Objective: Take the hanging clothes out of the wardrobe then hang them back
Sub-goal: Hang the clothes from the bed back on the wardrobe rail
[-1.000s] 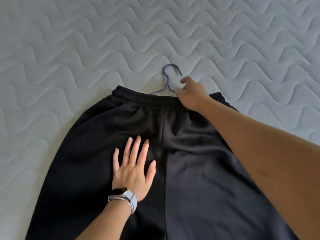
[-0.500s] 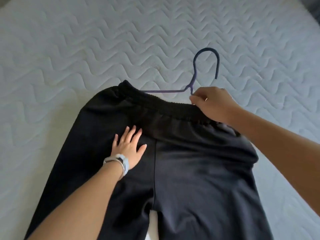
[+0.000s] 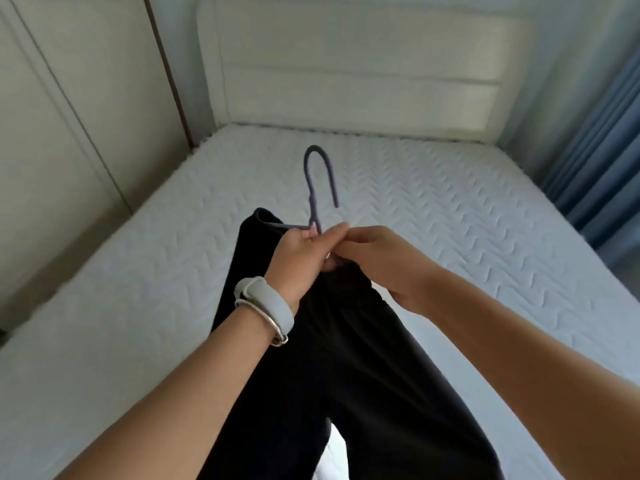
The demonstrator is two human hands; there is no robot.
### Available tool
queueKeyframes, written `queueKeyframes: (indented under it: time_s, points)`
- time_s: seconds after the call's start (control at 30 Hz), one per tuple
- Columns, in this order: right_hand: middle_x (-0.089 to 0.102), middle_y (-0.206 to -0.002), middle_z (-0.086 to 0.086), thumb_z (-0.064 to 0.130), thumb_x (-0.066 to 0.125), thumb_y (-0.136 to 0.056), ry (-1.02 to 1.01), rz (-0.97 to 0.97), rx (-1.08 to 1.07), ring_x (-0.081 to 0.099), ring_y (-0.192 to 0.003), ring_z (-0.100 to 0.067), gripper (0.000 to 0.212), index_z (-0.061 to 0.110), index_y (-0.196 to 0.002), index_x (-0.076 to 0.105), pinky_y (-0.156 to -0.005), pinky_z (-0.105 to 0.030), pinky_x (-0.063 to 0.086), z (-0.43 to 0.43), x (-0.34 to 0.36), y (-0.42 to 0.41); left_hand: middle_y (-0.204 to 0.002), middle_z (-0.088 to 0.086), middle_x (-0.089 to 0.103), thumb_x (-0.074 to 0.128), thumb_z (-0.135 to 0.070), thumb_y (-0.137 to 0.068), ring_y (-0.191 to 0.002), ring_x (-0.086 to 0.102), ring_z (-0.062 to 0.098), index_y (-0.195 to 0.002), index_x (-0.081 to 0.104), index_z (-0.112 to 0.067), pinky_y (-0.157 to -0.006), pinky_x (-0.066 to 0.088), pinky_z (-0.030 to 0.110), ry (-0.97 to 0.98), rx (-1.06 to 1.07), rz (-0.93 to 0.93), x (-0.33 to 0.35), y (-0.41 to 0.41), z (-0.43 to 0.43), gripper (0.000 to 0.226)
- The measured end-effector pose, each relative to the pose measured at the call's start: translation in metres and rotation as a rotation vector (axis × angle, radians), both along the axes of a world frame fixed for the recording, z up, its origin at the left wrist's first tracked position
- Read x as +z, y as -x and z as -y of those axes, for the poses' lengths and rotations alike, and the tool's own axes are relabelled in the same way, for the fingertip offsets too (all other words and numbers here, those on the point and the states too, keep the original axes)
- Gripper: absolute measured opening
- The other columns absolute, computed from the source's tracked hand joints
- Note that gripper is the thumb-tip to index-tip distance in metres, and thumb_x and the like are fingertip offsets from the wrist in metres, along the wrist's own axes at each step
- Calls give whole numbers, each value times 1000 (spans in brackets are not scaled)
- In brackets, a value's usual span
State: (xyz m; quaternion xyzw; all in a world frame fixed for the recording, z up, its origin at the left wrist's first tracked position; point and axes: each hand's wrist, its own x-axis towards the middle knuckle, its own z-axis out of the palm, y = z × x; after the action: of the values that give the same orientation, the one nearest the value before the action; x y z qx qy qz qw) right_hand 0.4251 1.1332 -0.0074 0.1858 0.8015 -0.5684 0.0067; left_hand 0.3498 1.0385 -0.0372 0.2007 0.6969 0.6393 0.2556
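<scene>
Hands meet at the hanger (image 3: 317,192) neck: left hand (image 3: 300,252) and right hand (image 3: 377,258) pinch it; hook points toward the mattress's (image 3: 450,209) headboard edge, trousers (image 3: 332,358) trailing back.

Bare forearms, no sleeves; on the left wrist a pale grey watch band (image 3: 268,304) beside a thin silver bangle (image 3: 266,320).
</scene>
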Motion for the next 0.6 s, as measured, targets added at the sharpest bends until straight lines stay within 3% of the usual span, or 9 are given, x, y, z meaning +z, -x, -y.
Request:
queueKeyframes:
  time_s: [0.1,0.17,0.3,0.37,0.43,0.53,0.6]
  points:
    - [71,-106,-12,23,50,-91,-91,-62,119,64,-98,-18,25,12,-100,71,-99,-33,45,37,80,-21,-70,12,52,60,-30,-67,-72,51,23,-60,55,-12,-74,41,35,74,52,-102,86,-7,46,20]
    - [69,-111,-11,34,54,-88,-144,-91,198,61,-110,-23,31,12,-100,72,-105,-35,43,59,131,-34,-71,11,52,54,-23,-72,-75,51,24,-58,52,-13,-74,40,35,159,80,-214,142,-9,76,18]
    - [69,-83,-3,21,57,-88,-220,-300,107,62,-81,-13,22,5,-94,72,-75,-17,46,103,219,-46,-83,10,62,45,-15,-90,-83,59,24,-72,59,-9,-73,45,31,286,144,-495,237,-12,142,24]
    - [67,-80,-6,16,60,-86,-281,-409,20,59,-76,-13,16,6,-90,72,-68,-15,46,121,249,-47,-92,8,61,36,-4,-93,-67,61,6,-93,61,-2,-64,44,14,320,135,-662,281,-22,180,25]
    - [71,-93,-14,17,59,-84,-413,-498,-44,58,-82,-16,17,6,-89,71,-76,-24,44,136,274,-45,-90,4,61,36,-2,-95,-48,57,-9,-100,61,-2,-62,44,3,329,119,-775,320,-37,219,25]
    - [61,-125,-12,21,60,-85,-602,-629,-64,56,-110,-22,36,11,-119,61,-97,-31,41,158,308,-51,-87,4,64,43,-15,-95,-41,52,-6,-70,60,-15,-80,49,26,339,125,-887,372,-69,269,30]
    - [44,-139,-10,25,61,-85,-692,-664,-38,44,-126,-26,52,17,-134,45,-108,-36,35,172,328,-58,-82,1,64,45,-18,-95,-36,48,-2,-64,58,-17,-71,47,25,346,180,-963,397,-91,294,34]
